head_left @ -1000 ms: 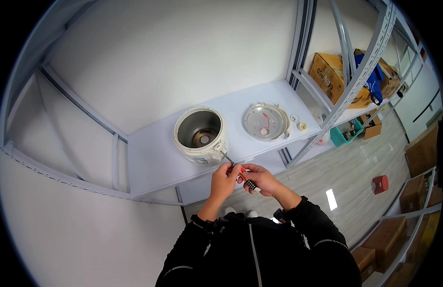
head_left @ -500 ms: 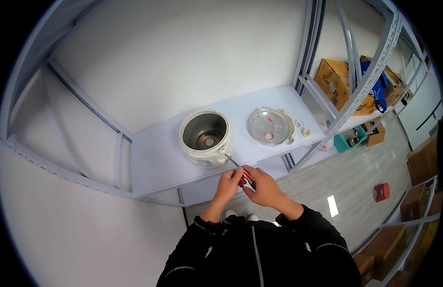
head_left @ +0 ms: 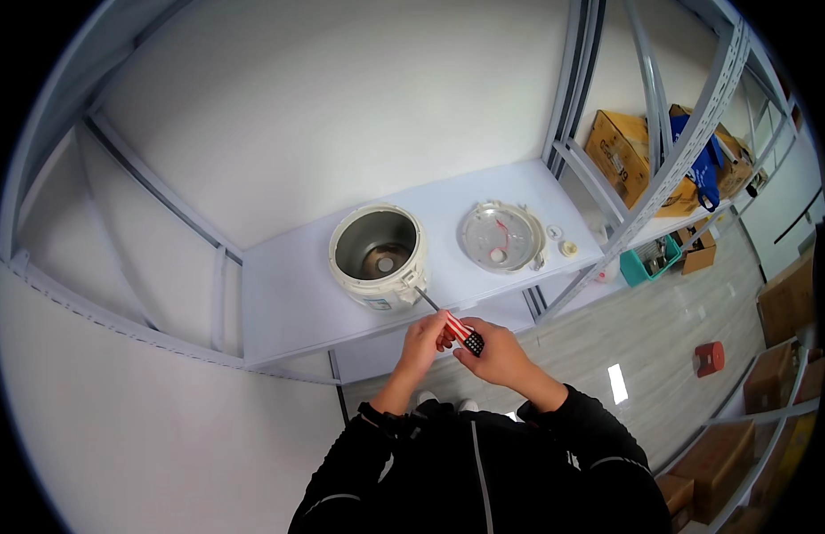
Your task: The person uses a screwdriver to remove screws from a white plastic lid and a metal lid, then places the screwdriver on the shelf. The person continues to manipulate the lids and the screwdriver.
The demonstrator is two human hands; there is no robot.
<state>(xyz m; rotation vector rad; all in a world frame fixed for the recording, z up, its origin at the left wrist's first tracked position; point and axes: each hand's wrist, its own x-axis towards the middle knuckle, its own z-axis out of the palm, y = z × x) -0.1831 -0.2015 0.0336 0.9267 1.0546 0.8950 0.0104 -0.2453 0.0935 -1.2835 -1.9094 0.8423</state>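
Note:
A screwdriver [head_left: 457, 328] with a red-and-white striped, dark dotted handle is between my hands. Its shaft slants up and left, with the tip at the front right of the rim of a white rice cooker body [head_left: 377, 289]. My left hand [head_left: 420, 345] pinches the front of the handle. My right hand [head_left: 499, 353] holds the handle's back end between thumb and fingers, with much of the handle showing. The cooker stands upright without a lid, its grey inside and round central plate visible. To its right lies a detached round lid [head_left: 493, 233] with a red wire across it.
The white shelf [head_left: 292, 303] carries the cooker, the lid, a small yellowish cap [head_left: 568, 248] and a clear disc [head_left: 554, 232]. A metal upright [head_left: 688, 147] rises at the right. Beyond are cardboard boxes [head_left: 619, 156], a teal basket [head_left: 648, 267] and a red stool [head_left: 709, 358].
My right-hand fingers have loosened and shifted on the handle, so more of it shows. The handle has turned. The whole view has shifted slightly.

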